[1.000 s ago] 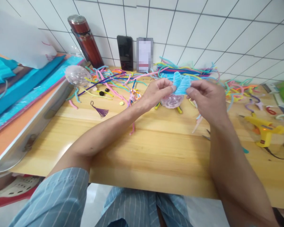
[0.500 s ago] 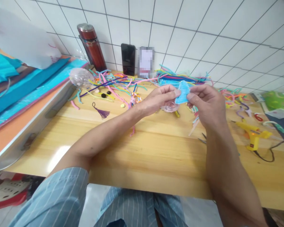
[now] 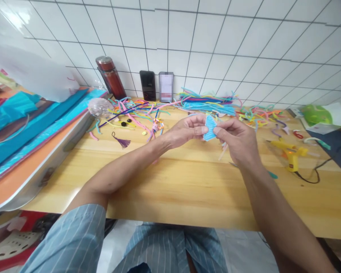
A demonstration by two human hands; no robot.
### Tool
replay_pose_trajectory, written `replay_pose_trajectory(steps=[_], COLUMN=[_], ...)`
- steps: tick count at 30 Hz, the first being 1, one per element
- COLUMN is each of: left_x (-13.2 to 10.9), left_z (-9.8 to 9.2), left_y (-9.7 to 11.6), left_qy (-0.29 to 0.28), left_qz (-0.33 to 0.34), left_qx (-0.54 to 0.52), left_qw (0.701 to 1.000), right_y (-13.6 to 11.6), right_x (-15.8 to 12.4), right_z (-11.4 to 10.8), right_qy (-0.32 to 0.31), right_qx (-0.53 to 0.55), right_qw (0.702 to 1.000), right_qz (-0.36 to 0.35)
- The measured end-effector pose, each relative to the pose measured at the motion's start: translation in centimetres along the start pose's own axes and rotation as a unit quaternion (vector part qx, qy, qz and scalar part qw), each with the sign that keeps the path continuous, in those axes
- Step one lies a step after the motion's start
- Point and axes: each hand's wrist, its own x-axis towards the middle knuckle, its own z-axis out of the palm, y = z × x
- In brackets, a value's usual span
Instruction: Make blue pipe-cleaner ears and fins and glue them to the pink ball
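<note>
A small light-blue ridged piece of coiled pipe cleaner (image 3: 209, 127) is pinched between both my hands above the wooden table (image 3: 170, 185). My left hand (image 3: 184, 131) grips its left edge with thumb and fingers closed. My right hand (image 3: 235, 139) holds its right edge the same way. A heap of coloured pipe cleaners (image 3: 207, 105) lies just behind the hands along the wall. The clear ball seen under the hands earlier is hidden now.
A yellow glue gun (image 3: 289, 152) with its cord lies at the right. A red flask (image 3: 110, 77), a black phone (image 3: 147, 85) and a clear glittery ball (image 3: 100, 107) stand at the back left. Stacked coloured sheets (image 3: 22, 129) fill the left side. A purple tassel (image 3: 121, 141) lies nearby.
The view has pulled back and tilted up. My hands have folded the blue piece narrower and hold it closer together, lower over the table.
</note>
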Motion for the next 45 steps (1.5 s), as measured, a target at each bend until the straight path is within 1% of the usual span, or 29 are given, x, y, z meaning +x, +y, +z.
replay_pose_trajectory(steps=[3, 6, 9, 12, 16, 18, 20, 22, 25, 27, 29, 31, 34, 37, 41, 45], left_x=[-0.8, -2.3, -4.1, -5.7, -7.1, -7.4, -7.6, -7.7, -7.9, -8.1, -8.3, -8.4, -8.4, -8.2, -8.3, -8.5], left_z=[0.6, 0.8, 0.8, 0.6, 0.1, -0.2, -0.3, -0.3, -0.1, 0.2, 0.3, 0.4, 0.3, 0.1, 0.0, 0.0], left_y=[-0.2, -0.9, -2.1, -3.1, -4.0, -4.4, -4.9, -5.3, -5.7, -5.9, -6.0, -6.1, -6.3, -6.4, -6.2, -6.4], left_qy=[-0.018, -0.011, 0.015, 0.05, 0.094, 0.105, 0.107, 0.112, 0.129, 0.136, 0.136, 0.131, 0.111, 0.089, 0.064, 0.061], left_qz=[-0.033, -0.08, -0.121, -0.156, -0.165, -0.163, -0.158, -0.15, -0.144, -0.147, -0.153, -0.164, -0.17, -0.167, -0.171, -0.169], left_qx=[-0.023, -0.061, -0.102, -0.118, -0.118, -0.125, -0.146, -0.169, -0.183, -0.18, -0.18, -0.182, -0.169, -0.15, -0.137, -0.134], left_qw=[0.999, 0.995, 0.987, 0.979, 0.975, 0.973, 0.971, 0.968, 0.964, 0.963, 0.962, 0.961, 0.964, 0.97, 0.974, 0.975], right_y=[0.4, 0.9, 1.2, 2.0, 3.5, 4.1, 4.3, 4.4, 4.7, 5.0, 5.4, 5.8, 6.1, 5.8, 4.9, 4.7], right_x=[-1.0, -2.3, -3.8, -4.7, -4.8, -4.9, -5.2, -5.7, -6.3, -6.5, -6.6, -6.6, -6.5, -6.3, -6.1, -6.1], right_z=[0.0, 0.5, 1.1, 1.1, 0.3, 0.4, 0.7, 1.2, 1.7, 1.6, 1.5, 1.3, 1.1, 1.1, 1.1, 1.2], right_qy=[-0.002, -0.017, -0.04, -0.056, -0.049, -0.066, -0.087, -0.097, -0.087, -0.087, -0.094, -0.099, -0.11, -0.121, -0.136, -0.142], right_qx=[0.02, 0.032, 0.039, 0.034, 0.03, 0.019, 0.004, -0.022, -0.098, -0.128, -0.127, -0.11, -0.072, -0.035, -0.022, -0.028], right_qw=[1.0, 0.998, 0.996, 0.994, 0.993, 0.992, 0.991, 0.992, 0.991, 0.988, 0.987, 0.987, 0.986, 0.981, 0.977, 0.977], right_qz=[0.02, 0.045, 0.068, 0.086, 0.103, 0.107, 0.099, 0.073, 0.023, 0.011, 0.025, 0.055, 0.107, 0.148, 0.162, 0.158])
